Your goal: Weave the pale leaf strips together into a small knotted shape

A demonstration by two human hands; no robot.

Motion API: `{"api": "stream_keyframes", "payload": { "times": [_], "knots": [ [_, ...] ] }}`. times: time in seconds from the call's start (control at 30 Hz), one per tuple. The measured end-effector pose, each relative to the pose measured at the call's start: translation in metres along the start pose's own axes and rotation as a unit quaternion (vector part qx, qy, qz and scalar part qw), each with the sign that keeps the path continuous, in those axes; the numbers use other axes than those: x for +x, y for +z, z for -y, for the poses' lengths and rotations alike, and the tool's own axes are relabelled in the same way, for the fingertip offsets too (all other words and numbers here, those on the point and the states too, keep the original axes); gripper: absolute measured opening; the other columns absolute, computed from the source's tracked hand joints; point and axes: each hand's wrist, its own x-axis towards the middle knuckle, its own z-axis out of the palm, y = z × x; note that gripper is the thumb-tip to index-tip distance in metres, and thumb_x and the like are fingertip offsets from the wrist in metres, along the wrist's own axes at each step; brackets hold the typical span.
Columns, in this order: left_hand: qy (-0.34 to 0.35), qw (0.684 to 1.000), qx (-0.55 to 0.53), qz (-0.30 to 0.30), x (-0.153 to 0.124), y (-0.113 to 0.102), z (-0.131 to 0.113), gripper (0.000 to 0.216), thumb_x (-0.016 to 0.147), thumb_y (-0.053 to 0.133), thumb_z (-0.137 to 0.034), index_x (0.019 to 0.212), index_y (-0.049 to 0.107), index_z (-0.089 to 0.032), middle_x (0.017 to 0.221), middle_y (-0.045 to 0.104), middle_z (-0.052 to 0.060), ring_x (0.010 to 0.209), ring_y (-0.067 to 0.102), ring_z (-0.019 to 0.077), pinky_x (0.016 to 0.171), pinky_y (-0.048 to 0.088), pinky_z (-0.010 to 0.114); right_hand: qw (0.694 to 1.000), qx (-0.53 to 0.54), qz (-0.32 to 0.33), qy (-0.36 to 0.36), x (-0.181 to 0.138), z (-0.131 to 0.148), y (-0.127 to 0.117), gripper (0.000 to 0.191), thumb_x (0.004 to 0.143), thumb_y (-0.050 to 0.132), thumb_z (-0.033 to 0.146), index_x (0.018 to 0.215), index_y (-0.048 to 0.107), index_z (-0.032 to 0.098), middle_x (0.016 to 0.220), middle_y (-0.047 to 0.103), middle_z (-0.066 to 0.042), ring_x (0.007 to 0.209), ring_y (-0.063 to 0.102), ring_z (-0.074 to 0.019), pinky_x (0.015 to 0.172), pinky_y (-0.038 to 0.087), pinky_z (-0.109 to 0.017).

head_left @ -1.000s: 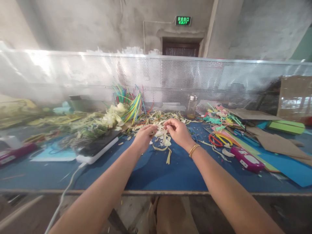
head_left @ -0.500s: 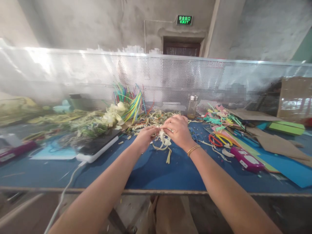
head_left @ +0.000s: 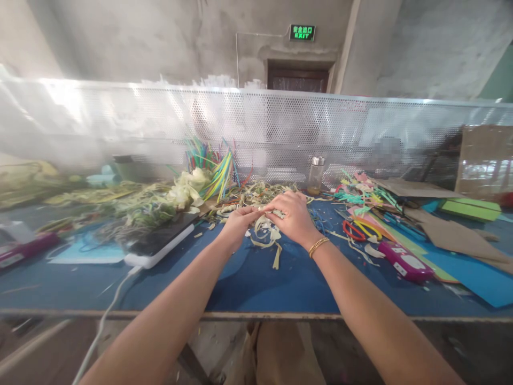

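Both of my hands meet over a small heap of pale yellow paper strips point(head_left: 267, 233) on the blue table point(head_left: 256, 283). My left hand point(head_left: 236, 223) is closed, pinching strips at its fingertips. My right hand point(head_left: 292, 215), with a gold bracelet on the wrist, is curled over the same bunch and grips it. Loose ends of the strips hang down below the hands onto the table.
A white-edged tablet point(head_left: 158, 245) with a cable lies at the left, a pink device point(head_left: 405, 262) at the right. Red-handled scissors point(head_left: 355, 231), coloured paper sheets point(head_left: 468, 270), cardboard point(head_left: 449, 230), a glass jar point(head_left: 316, 175), bright strip bundles point(head_left: 212, 166) and a perforated metal screen point(head_left: 280, 133) surround the hands.
My hands have drawn closer together over the strips, and the right hand has curled further down onto the bunch. The rest of the table looks unchanged.
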Motion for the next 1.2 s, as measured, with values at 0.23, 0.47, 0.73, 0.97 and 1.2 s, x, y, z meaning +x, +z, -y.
{"api": "stream_keyframes", "payload": {
  "times": [0.23, 0.47, 0.73, 0.97, 1.2],
  "knots": [
    [-0.040, 0.998, -0.053, -0.023, -0.001, 0.002, -0.003, 0.017, 0.060, 0.070, -0.030, 0.062, 0.063, -0.015, 0.056, 0.052, -0.001, 0.052, 0.046, 0.0089, 0.051, 0.033, 0.023, 1.000, 0.002, 0.017, -0.020, 0.000, 0.001, 0.001, 0.009, 0.081, 0.061, 0.023, 0.085, 0.067, 0.030, 0.086, 0.069, 0.003, 0.086, 0.053, -0.0180, 0.084, 0.023, -0.037],
    [-0.022, 1.000, -0.003, 0.006, -0.001, 0.001, -0.001, 0.023, 0.060, 0.074, -0.034, 0.064, 0.064, -0.014, 0.058, 0.054, -0.002, 0.052, 0.042, 0.0077, 0.052, 0.030, 0.022, 1.000, 0.018, 0.015, 0.019, 0.001, -0.002, 0.001, 0.014, 0.085, 0.058, 0.034, 0.077, 0.067, 0.026, 0.080, 0.069, 0.002, 0.082, 0.055, -0.0162, 0.085, 0.024, -0.037],
    [0.068, 0.992, 0.057, 0.088, -0.005, 0.001, -0.005, 0.022, 0.064, 0.073, -0.034, 0.071, 0.068, -0.014, 0.062, 0.056, -0.001, 0.057, 0.044, 0.0093, 0.056, 0.033, 0.023, 0.984, 0.155, 0.046, 0.075, 0.002, -0.013, 0.000, 0.011, 0.080, 0.063, 0.034, 0.084, 0.066, 0.024, 0.097, 0.069, -0.002, 0.096, 0.058, -0.0180, 0.088, 0.035, -0.035],
    [0.073, 0.984, 0.119, 0.112, -0.003, -0.003, -0.002, 0.018, 0.069, 0.068, -0.032, 0.068, 0.066, -0.013, 0.060, 0.055, -0.001, 0.055, 0.044, 0.0094, 0.054, 0.034, 0.022, 0.955, 0.236, 0.123, 0.133, 0.000, -0.020, 0.002, 0.014, 0.077, 0.063, 0.033, 0.080, 0.065, 0.019, 0.079, 0.067, -0.003, 0.072, 0.058, -0.0136, 0.068, 0.042, -0.027],
    [0.110, 0.981, 0.130, 0.093, -0.002, 0.000, -0.001, 0.024, 0.071, 0.063, -0.025, 0.093, 0.068, -0.017, 0.078, 0.065, 0.002, 0.070, 0.057, 0.0150, 0.067, 0.044, 0.026, 0.914, 0.330, 0.042, 0.231, -0.002, -0.023, 0.015, 0.029, 0.074, 0.063, 0.046, 0.068, 0.058, 0.018, 0.065, 0.057, 0.001, 0.059, 0.048, -0.0103, 0.059, 0.036, -0.026]
  ]
}}
